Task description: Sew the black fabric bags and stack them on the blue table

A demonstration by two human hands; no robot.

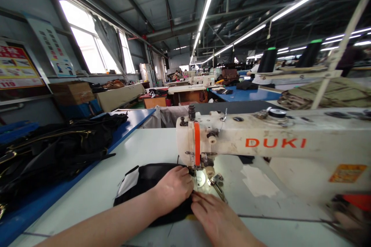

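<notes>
Farthest to the left of both hands, a heap of black goods with gold-coloured zips (58,142) lies on a blue table (140,115), and a cardboard box (72,92) sits beyond it, well apart from the grip. Just left of the left hand, a black fabric piece (147,173) lies on the pale worktable (150,142), with a white patch (128,183) at its far-left end; the piece runs beneath that hand and its forearm up to the stitching area. The left hand (175,185) rests on it, fingers bent, its knuckles close beside the presser foot; whether it pinches the cloth cannot be told. Directly beyond the hands stands the head of the sewing machine (232,133) with an orange strip (197,143), and a round needle plate (200,178) shows just past the fingertips. The right hand (216,214) reaches in at the piece's right edge, its fingers near the left hand's; its thumb is hidden, so its hold is unclear. Right of the needle plate, beyond the right hand, lies a metal attachment (216,179); farther right, khaki cloth (333,90) is piled behind the machine arm.
</notes>
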